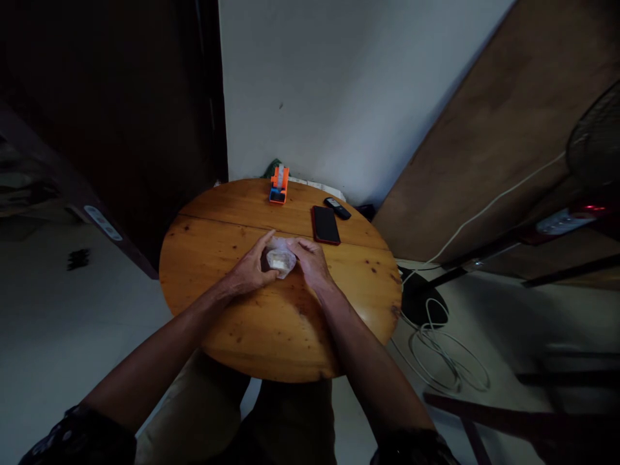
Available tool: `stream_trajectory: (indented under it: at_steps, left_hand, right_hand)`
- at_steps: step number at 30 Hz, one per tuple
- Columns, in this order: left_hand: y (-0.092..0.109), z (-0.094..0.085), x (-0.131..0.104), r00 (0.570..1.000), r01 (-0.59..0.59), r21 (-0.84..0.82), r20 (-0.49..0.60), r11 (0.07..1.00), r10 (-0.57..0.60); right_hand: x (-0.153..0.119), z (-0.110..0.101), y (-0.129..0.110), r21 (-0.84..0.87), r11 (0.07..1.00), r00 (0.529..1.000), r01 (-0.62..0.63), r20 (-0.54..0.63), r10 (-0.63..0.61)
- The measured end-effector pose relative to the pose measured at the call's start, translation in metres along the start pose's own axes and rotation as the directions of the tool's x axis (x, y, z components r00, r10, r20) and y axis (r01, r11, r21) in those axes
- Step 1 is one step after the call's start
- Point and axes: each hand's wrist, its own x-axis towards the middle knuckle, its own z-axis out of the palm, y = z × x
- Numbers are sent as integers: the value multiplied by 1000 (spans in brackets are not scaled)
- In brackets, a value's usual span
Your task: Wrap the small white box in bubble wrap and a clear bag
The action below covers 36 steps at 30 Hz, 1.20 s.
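Note:
A small clear plastic container [281,261] with something whitish in it is between my hands, over the middle of the round wooden table [242,323]. My left hand [252,266] curves around its left side, thumb at the near edge and fingers at the far side. On the other side, my right hand [310,258] has its thumb and fingers closed on the container's right rim. Whether the container rests on the table or is held just above it, I cannot tell. What the whitish content is stays unclear.
An orange tape dispenser [278,185] stands at the table's far edge. A phone [325,225] in a red case and a black remote [338,208] lie beyond my right hand. A fan [598,142] and a coiled white cable [443,361] are to the right.

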Motion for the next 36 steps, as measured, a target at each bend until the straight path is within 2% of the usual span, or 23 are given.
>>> stream_trajectory:
  at_steps: [9, 15, 20, 24, 27, 31, 34, 36]
  left_hand:
    - [-1, 0, 0, 1000, 10, 92, -7, 996, -10]
    - [8, -2, -3, 999, 3, 151, 41, 989, -9]
    - [12, -6, -3, 995, 65, -26, 78, 998, -63]
    - [11, -7, 2, 990, 135, -206, -8, 969, -139]
    - [10, -7, 6, 980, 153, -247, -89, 957, -180]
    - [6, -8, 10, 965, 185, -246, -136, 951, -223]
    - [4, -9, 12, 951, 211, -217, -182, 953, -252]
    - [5, -9, 12, 941, 226, -216, -203, 950, -270]
  right_hand:
    - [-1, 2, -7, 34, 999, 1000, 6, -27, -6]
    - [1, 0, -7, 38, 999, 998, 2, -63, 1]
    - [5, -4, -1, 84, 996, 996, -20, -80, 27]
    - [7, -6, 4, 122, 993, 998, 6, -68, 2]
    - [8, -6, 6, 131, 991, 998, 22, -65, -14]
    - [9, -8, 4, 31, 996, 992, 81, -98, -78]
    - [9, -13, -2, -141, 967, 941, 212, -237, -241]
    - [7, -14, -5, -241, 940, 923, 241, -242, -298]
